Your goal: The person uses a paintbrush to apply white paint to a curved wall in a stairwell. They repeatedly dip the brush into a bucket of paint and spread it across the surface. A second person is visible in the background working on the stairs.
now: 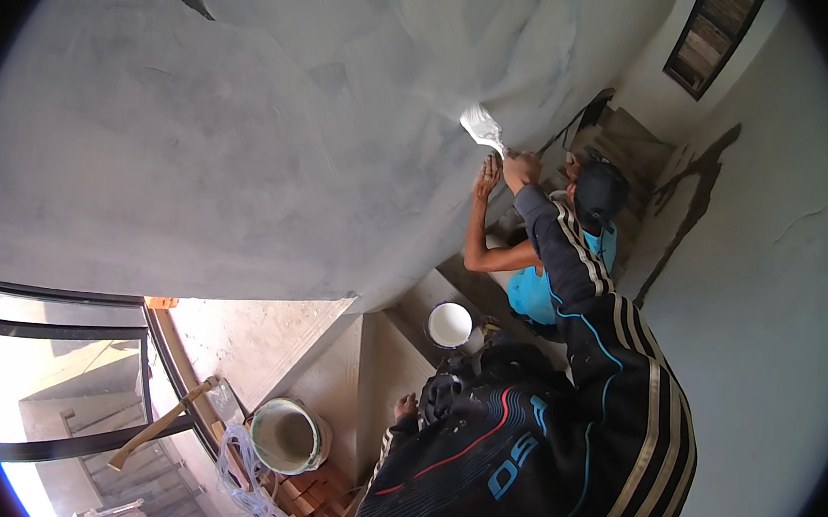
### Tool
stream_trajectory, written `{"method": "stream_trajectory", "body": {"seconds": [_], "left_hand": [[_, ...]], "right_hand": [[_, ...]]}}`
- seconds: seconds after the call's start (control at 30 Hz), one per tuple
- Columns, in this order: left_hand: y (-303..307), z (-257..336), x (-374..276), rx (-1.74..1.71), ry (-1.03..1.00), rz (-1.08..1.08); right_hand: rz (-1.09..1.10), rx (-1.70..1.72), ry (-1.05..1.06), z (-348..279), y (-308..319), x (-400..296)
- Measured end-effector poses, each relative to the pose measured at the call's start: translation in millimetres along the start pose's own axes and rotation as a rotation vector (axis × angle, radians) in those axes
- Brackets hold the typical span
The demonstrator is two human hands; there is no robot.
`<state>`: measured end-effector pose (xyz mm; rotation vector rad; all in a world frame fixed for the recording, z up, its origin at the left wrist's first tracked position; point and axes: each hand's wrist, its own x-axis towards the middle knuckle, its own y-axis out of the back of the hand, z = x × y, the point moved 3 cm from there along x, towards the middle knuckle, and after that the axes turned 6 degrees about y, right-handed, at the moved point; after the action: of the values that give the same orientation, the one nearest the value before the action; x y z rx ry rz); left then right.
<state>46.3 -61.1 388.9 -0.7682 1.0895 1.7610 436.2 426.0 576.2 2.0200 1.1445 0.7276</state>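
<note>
My right hand (pixel 521 171), at the end of a raised black sleeve with pale stripes, grips the handle of a paintbrush (pixel 481 124). The brush's bristles are coated white and lie against or close to the grey plastered wall (pixel 248 136); which of the two cannot be told. My left hand (pixel 407 405) is low beside my body, fingers bent, with nothing visible in it. Between me and the wall a bucket of white paint or similar coating (pixel 449 325) stands on a step. A co-worker's hand (pixel 488 175) is raised close beside my right hand.
A co-worker in a dark cap (pixel 600 193) and blue top crouches close ahead on the stairs. At lower left are a larger bucket (pixel 289 438), a coil of clear tubing (pixel 244 471), bricks (pixel 315 495), a wooden-handled tool (pixel 160 424) and a dark-framed window (pixel 87 331).
</note>
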Motion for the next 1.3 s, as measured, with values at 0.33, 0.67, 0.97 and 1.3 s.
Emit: {"method": "stream_trajectory", "body": {"seconds": [0.33,0.67,0.97,1.3], "left_hand": [[6,-10,-23,-0.113,-0.025,0.036],[25,-45,5,0.194,-0.085,0.133],[7,20,-1,0.034,0.069,0.037],[5,-1,-2,-0.023,-0.034,0.088]], "right_hand": [[-0.192,0.09,-0.054,6,-30,10],[-0.002,0.258,0.233,-77,72,-23],[-0.056,0.874,0.3,-136,186,-31],[-0.151,0.613,0.216,-42,-4,-101]]}}
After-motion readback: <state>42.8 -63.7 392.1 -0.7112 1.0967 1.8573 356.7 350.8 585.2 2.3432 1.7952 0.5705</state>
